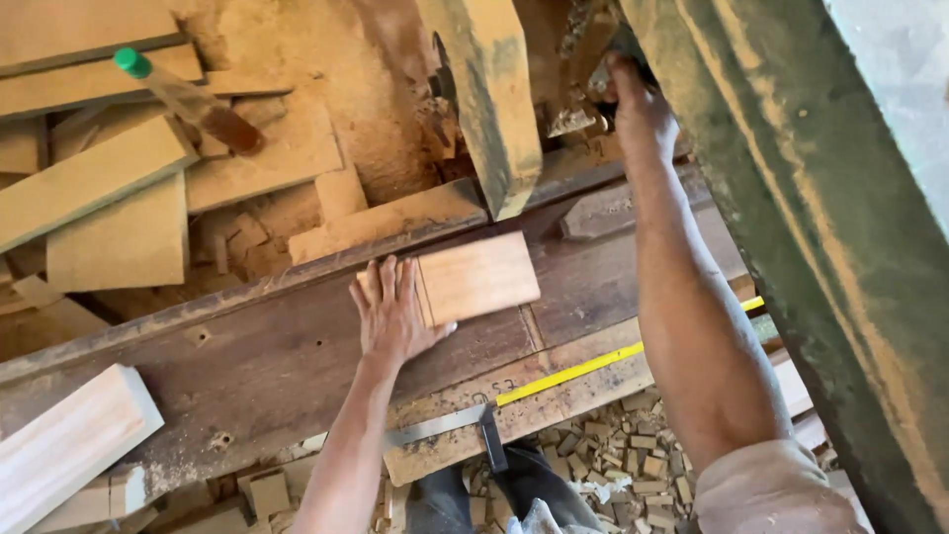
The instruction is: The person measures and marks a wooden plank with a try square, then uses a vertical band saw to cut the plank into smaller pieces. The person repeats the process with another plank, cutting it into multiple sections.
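Observation:
My left hand (392, 309) lies flat on the left end of a small reddish wooden board (479, 277), pressing it onto the dark saw table (267, 366). My right hand (638, 104) reaches up and away, its fingers closed around a dark handle or lever (605, 61) on the machine beside a sawdust-covered green guard (484, 99). What exactly the fingers grip is partly hidden.
A yellow tape measure strip (573, 371) and a metal try square (450, 425) lie along the near edge. Planks and offcuts (119, 198) pile up at the far left with a green-capped bottle (188, 99). Small wood blocks (623, 465) litter the floor. A green machine frame (820, 227) stands at right.

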